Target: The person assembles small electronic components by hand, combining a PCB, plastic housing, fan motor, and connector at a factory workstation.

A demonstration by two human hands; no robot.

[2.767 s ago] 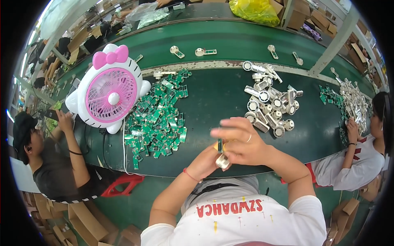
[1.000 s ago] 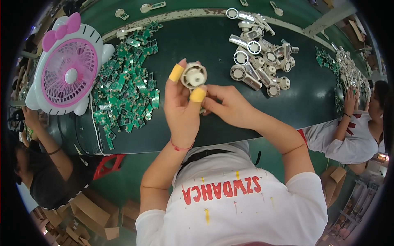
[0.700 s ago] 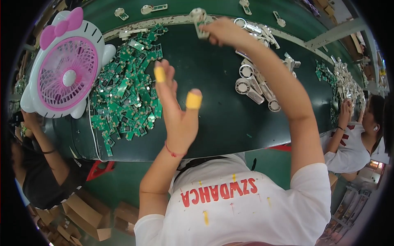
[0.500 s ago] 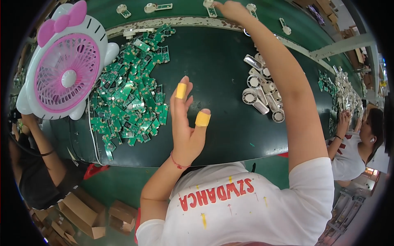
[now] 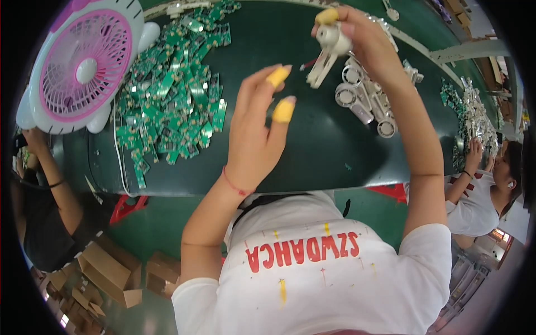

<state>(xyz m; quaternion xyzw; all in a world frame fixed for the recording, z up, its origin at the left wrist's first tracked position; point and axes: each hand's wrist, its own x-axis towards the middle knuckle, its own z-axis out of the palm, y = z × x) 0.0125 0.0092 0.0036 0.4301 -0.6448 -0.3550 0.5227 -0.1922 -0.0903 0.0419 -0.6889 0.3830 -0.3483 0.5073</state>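
My right hand point(image 5: 371, 50) grips a white plastic housing point(image 5: 322, 68) with a round head and a slotted arm hanging toward me. A short dark red wire point(image 5: 308, 64) shows beside it. Yellow tape wraps a fingertip of this hand. To the left, my left hand point(image 5: 251, 137) is raised over the dark green bench, thumb and fingers apart, holding nothing. Its thumb and index fingertip also carry yellow tape. A heap of green circuit boards point(image 5: 173, 103) lies left of it. White and silver round-headed parts point(image 5: 365, 103) are piled under my right wrist.
A pink and white fan point(image 5: 84, 72) stands at the bench's left. Another person point(image 5: 474, 206) works at the right beside a heap of boards and white parts point(image 5: 477, 120). Someone in black point(image 5: 47, 218) is at the left, near cardboard boxes point(image 5: 111, 271).
My right hand has come back from the far strip, bringing the white plastic housing over the bench. My left hand has moved up and right, still spread. The whole view has shifted slightly.
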